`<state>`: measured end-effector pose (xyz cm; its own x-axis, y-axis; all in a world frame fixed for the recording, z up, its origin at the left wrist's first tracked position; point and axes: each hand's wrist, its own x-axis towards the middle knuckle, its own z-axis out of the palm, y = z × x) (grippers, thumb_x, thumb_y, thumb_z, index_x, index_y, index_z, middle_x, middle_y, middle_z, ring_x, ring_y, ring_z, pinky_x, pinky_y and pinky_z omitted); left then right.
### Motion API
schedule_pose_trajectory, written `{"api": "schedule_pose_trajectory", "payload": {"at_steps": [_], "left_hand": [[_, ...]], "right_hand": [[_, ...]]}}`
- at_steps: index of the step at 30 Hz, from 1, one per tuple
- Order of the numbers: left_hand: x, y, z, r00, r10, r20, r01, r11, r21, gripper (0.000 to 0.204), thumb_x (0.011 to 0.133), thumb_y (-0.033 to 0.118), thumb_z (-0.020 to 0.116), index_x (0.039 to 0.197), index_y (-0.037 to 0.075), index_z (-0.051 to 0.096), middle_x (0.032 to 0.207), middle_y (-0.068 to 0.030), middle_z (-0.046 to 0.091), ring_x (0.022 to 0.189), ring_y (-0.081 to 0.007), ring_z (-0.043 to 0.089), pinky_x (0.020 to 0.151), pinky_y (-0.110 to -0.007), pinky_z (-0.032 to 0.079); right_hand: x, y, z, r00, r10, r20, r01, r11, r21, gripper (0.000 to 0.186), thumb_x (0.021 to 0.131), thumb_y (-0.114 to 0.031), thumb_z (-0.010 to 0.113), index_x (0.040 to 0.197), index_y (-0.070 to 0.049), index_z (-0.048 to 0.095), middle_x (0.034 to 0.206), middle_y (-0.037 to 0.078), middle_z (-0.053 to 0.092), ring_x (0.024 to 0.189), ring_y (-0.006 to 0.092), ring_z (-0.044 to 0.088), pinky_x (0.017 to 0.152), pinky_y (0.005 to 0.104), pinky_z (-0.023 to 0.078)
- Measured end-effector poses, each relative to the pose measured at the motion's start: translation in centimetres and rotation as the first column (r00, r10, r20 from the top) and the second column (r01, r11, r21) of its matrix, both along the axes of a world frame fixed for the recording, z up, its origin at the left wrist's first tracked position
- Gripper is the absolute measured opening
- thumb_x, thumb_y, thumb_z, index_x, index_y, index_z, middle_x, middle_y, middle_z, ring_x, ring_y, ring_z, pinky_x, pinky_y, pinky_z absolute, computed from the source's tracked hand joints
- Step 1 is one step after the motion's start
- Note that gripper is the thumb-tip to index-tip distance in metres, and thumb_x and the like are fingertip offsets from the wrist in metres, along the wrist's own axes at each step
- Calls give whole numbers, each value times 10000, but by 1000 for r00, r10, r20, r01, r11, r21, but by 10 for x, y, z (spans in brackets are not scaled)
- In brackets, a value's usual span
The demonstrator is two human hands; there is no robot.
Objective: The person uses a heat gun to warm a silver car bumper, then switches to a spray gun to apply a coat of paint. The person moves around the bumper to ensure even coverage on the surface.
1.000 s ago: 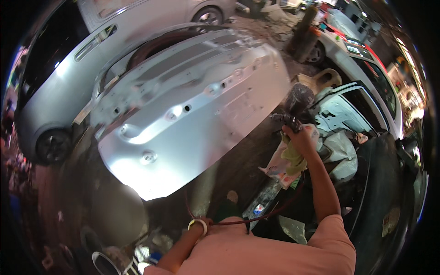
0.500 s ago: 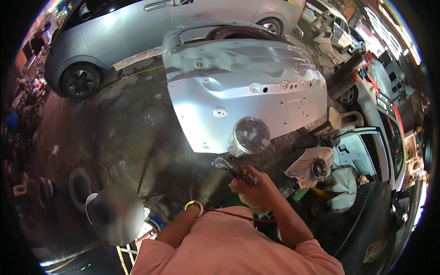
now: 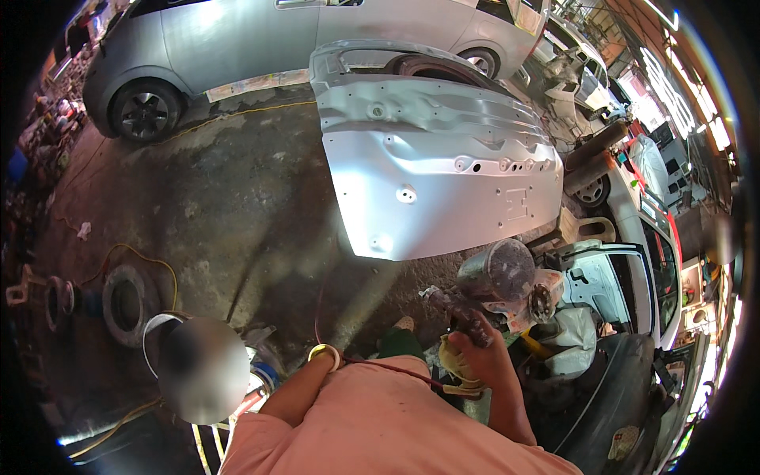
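My right hand is wrapped around the handle of a spray gun with a dusty metal paint cup on top. The gun is in front of me on the right, apart from the panel. A silver-grey car tailgate stands ahead, its inner side with holes and ridges towards me. Along my waist runs a dark red air hose to the gun's lower end. My left hand is low by my waist, near the hose, a pale yellow ring around the wrist; its fingers are hidden.
Behind the tailgate stands a silver van. On the left are a tyre and a yellow cord on the floor. A light-blue car door, a plastic-wrapped bundle and a white car are on the right.
The spray gun in my right hand has moved right and down, away from the tailgate's lower edge. The view has shifted, so the tailgate appears farther right. My left hand stays by my waist.
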<state>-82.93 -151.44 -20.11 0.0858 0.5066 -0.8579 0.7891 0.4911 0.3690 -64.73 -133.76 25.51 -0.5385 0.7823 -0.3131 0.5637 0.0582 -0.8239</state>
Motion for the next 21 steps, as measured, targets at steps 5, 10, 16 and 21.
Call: {"api": "schedule_pose_trajectory", "payload": {"at_steps": [5,10,16,21], "left_hand": [[1,-1,3,992,-110,-64,109,994,-15,479,933,368,588,1303,74,668,1367,-188,626,1253,-368,607,1026,-499,507],[1,9,7,991,-44,-125,44,999,-3,455,928,309,607,1318,79,644,1346,-199,635,1248,-350,614,1005,-484,523],[-13,-26,-49,814,495,-303,-347,833,430,232,914,213,627,1019,40,739,1033,-261,717,979,-383,708,823,-478,565],[-32,-17,-1,736,655,-172,-602,749,276,212,918,199,621,1013,46,734,998,-256,718,944,-384,707,807,-475,558]], "right_hand": [[11,11,-13,995,76,-69,-73,997,36,513,880,-209,800,1334,-65,609,979,107,758,884,137,680,810,313,522],[29,43,-16,988,115,-104,-112,993,30,537,856,-168,813,1332,-38,602,1005,113,759,876,143,682,814,310,526],[47,101,-18,877,-109,-468,73,993,-93,428,886,-100,732,1291,-15,623,1161,95,726,967,149,658,872,301,511],[79,191,-21,820,-274,-502,273,959,-77,357,925,-105,668,1268,-20,619,1196,74,710,1015,141,629,897,298,500]]}}
